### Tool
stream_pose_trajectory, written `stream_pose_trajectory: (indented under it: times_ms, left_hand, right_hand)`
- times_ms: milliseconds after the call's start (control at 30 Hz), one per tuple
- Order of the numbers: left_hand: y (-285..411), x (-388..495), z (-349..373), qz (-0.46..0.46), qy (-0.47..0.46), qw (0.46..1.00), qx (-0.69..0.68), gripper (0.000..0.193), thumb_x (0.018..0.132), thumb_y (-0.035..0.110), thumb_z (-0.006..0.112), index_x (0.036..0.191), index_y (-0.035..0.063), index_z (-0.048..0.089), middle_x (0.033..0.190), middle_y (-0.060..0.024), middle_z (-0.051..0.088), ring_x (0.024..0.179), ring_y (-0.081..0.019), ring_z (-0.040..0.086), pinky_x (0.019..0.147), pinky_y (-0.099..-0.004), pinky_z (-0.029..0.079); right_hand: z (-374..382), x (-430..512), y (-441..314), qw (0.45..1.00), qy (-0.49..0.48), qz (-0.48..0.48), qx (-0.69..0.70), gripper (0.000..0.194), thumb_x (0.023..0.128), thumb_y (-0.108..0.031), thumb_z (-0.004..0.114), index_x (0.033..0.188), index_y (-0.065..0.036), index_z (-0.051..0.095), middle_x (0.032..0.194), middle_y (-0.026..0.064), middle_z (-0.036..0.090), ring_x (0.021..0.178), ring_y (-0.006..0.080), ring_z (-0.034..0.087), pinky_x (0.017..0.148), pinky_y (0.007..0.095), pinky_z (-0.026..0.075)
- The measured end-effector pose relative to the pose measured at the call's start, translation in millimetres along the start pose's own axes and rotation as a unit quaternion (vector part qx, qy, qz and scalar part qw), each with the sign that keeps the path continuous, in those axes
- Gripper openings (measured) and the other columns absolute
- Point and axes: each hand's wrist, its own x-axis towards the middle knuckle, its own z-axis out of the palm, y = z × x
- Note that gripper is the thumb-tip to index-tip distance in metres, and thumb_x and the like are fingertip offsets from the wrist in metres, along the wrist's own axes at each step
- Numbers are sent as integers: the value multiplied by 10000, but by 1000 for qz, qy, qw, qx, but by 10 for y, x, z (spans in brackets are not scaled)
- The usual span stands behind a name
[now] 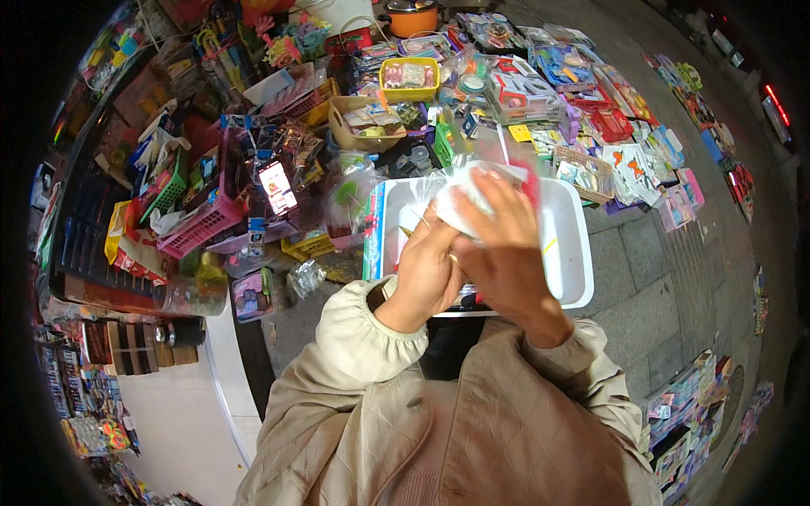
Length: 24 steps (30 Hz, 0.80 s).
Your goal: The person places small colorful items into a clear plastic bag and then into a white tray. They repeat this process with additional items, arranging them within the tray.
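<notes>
Both hands meet around a white bundle [461, 201], perhaps cloth or wrapped in plastic, above a white plastic basin [573, 253]. My left hand [427, 272] grips it from below, its thumb near the lower edge. My right hand [506, 234] lies over the bundle with the fingers across its top; motion blurs this hand. Some clear film and a blurred pinkish-red piece [530, 185] show at the bundle's far side. A printed packet [374, 231] lines the basin's left edge. The hands and forearms hide much of what lies in the basin.
Past the basin are crowded goods: a yellow basket [410, 93], a beige bin [338, 117], a wicker basket [604, 180] and an orange pot [411, 22]. At left are a lit phone [277, 188] and a pink crate [209, 224]. Grey paving [639, 272] lies right.
</notes>
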Motion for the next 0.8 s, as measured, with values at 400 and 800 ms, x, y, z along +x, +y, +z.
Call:
stream_pose_trajectory:
  times_ms: [400,800]
  left_hand:
    - [205,-9,-59,-3,-61,998,-6,205,1030,134,427,1206,35,459,1266,-168,570,1164,-300,595,990,-500,500]
    - [67,-32,27,-17,-35,999,-20,159,1028,117,443,1152,39,503,1197,-102,582,1172,-218,574,987,-378,487]
  right_hand:
    - [-106,-250,383,956,-24,263,129,403,1044,-240,372,1283,19,569,1232,221,620,1131,343,606,963,371,464]
    - [26,-63,16,995,-41,1,-89,404,955,-233,510,1309,-48,572,1391,165,520,1310,338,467,1097,556,282]
